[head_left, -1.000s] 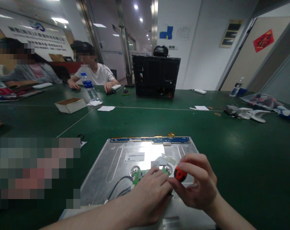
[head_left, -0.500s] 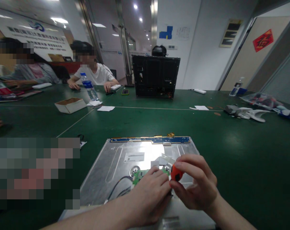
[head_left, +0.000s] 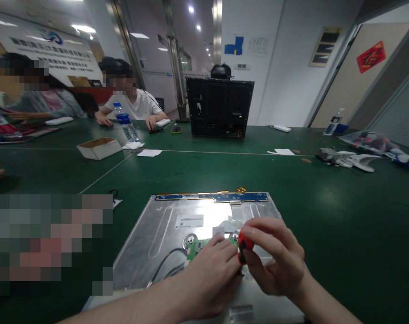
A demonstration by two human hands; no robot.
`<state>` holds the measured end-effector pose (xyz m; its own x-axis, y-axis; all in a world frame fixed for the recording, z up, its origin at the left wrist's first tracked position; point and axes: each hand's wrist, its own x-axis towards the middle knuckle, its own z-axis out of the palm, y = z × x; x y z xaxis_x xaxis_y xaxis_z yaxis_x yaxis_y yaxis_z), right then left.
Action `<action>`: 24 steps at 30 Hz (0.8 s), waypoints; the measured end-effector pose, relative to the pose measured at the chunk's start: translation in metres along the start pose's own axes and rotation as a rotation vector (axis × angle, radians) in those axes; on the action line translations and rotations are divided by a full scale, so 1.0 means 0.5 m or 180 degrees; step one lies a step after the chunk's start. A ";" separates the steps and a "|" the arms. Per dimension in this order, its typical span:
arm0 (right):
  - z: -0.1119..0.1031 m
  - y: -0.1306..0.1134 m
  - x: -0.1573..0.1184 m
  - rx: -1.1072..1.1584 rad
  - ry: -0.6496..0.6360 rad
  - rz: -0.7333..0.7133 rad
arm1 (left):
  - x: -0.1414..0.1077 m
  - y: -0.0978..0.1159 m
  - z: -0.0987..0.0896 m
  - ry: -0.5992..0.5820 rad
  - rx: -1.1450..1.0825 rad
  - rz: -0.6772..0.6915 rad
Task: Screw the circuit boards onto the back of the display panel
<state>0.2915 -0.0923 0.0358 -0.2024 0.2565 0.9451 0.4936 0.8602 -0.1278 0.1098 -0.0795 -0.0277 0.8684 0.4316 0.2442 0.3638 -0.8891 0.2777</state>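
Observation:
A silver metal display panel (head_left: 157, 234) lies in front of me, its back side up. On it sits a green circuit board (head_left: 198, 245), partly covered by my left hand (head_left: 213, 270), whose fingers are curled together over the board's right part. The fingertips are hidden, so what they grip is unclear. My right hand (head_left: 275, 258) pinches the orange and black handle of a screwdriver (head_left: 246, 245) between thumb and fingers, right beside my left hand. The screwdriver's tip is out of sight. Dark cables (head_left: 167, 265) run from the board's left side.
A blue circuit strip (head_left: 197, 197) lines the panel's far edge. Farther off on the green table (head_left: 342, 225) are a white box (head_left: 103, 150), a water bottle (head_left: 127, 123), a black monitor back (head_left: 221, 108) and a grey-white tool (head_left: 348, 158). Two co-workers sit at the far left.
My right fingers and the screwdriver handle have shifted slightly left, and the handle has turned, showing more black. My left hand has stayed in place.

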 end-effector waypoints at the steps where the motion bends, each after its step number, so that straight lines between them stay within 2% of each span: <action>1: 0.000 0.000 0.001 0.0039 -0.0017 -0.0002 | 0.000 0.000 0.000 0.0011 -0.0004 0.0000; 9: 0.002 0.006 -0.009 0.0052 0.0046 -0.0011 | 0.000 0.004 0.000 0.0003 0.0009 -0.0102; 24: 0.004 0.003 -0.007 0.0128 0.0088 0.0027 | 0.000 0.004 -0.005 0.0053 0.0140 -0.0012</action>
<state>0.2911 -0.0911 0.0315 -0.1747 0.2522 0.9518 0.4608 0.8752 -0.1473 0.1094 -0.0809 -0.0248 0.8615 0.4370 0.2587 0.3817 -0.8932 0.2376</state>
